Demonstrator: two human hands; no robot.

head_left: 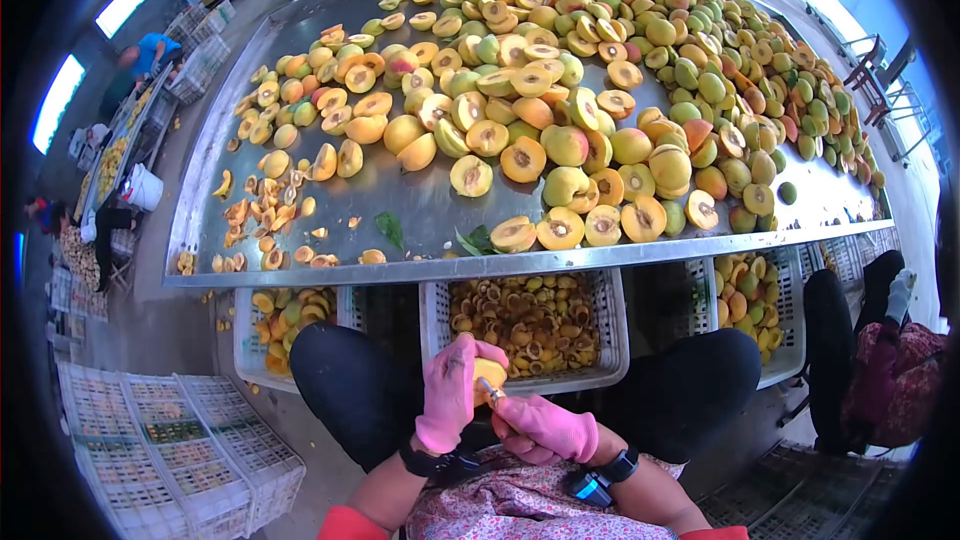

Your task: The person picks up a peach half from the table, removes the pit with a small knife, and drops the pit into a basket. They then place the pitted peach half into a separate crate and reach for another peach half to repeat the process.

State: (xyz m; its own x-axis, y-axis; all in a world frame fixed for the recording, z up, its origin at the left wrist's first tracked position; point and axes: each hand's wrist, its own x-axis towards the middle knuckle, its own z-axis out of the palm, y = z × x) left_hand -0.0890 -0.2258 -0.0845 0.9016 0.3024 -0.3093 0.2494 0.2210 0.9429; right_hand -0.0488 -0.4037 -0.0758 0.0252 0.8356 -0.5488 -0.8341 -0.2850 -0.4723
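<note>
In pink gloves, both hands meet above my lap. My left hand (450, 395) is closed around a yellow peach half (488, 374). My right hand (548, 427) grips a small metal-tipped hand tool (490, 389), its tip against the fruit; the exact kind of tool is not clear. Just beyond them, between my knees, stands a white crate (616, 350) of brownish-yellow fruit pieces. Above it is the rim of a metal table (450, 267) heaped with halved peaches (560, 228) and whole ones.
Cut-out scraps (262, 215) and green leaves (390, 228) lie at the table's near left. More fruit-filled crates stand under it on both sides. White crates (170, 450) are at lower left. A person (890, 380) sits at right; others work at a far table on the left.
</note>
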